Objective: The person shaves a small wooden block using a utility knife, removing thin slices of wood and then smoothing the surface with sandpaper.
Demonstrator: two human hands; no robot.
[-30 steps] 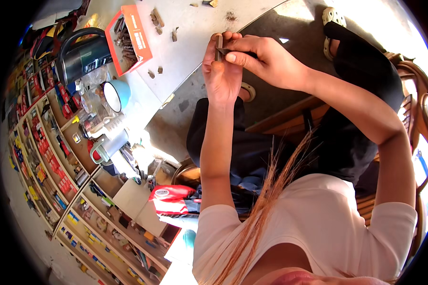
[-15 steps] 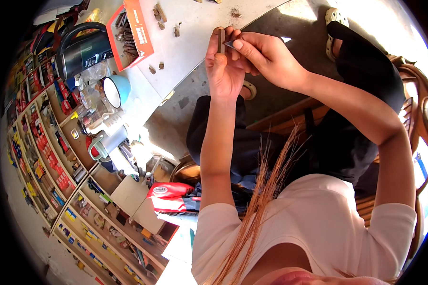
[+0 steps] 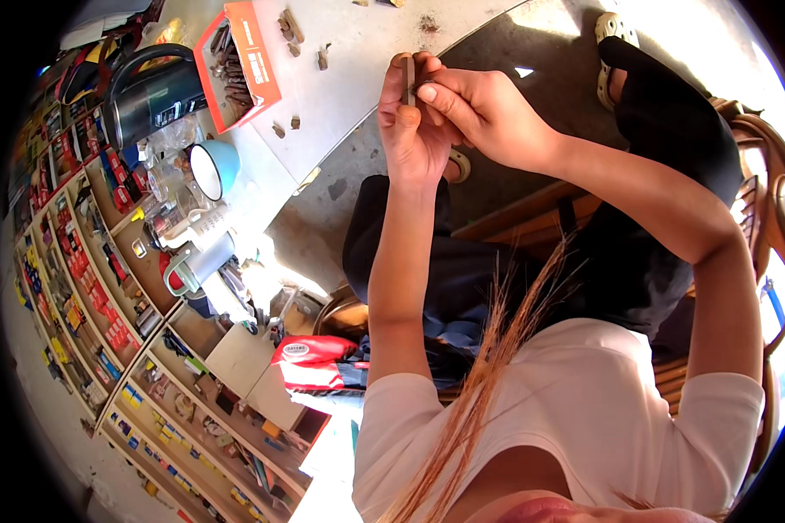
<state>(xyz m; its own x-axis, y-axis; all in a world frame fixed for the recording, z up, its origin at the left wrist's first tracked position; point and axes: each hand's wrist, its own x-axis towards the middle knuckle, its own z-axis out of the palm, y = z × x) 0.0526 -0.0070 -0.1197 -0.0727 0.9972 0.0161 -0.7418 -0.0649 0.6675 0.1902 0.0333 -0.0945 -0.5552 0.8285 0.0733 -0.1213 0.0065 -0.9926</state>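
My left hand [image 3: 416,148] is raised near the table's edge, its thumb and fingers closed on a small, narrow greyish-brown bar [image 3: 408,80] held upright. My right hand [image 3: 502,120] meets it from the right, thumb and fingers pinched beside the bar. What the right hand pinches now is mostly hidden; a dark pointed blade showed there half a second ago. Left of my hands, an orange cardboard box [image 3: 260,68] holds many short brown pieces. A few similar brown pieces [image 3: 291,26] lie loose on the white table [image 3: 340,78].
A black kettle [image 3: 159,98], a blue cup [image 3: 221,167] and a grey-green mug [image 3: 202,263] crowd the table's left side. Shelves [image 3: 139,344] of small packets rise beyond. A red bag [image 3: 316,359] lies by my left arm; a wooden chair [image 3: 763,166] stands at right.
My right thumb and fingers have shifted slightly left and down toward the bar. The dark blade tip that showed between them is now covered. The left hand has barely moved.
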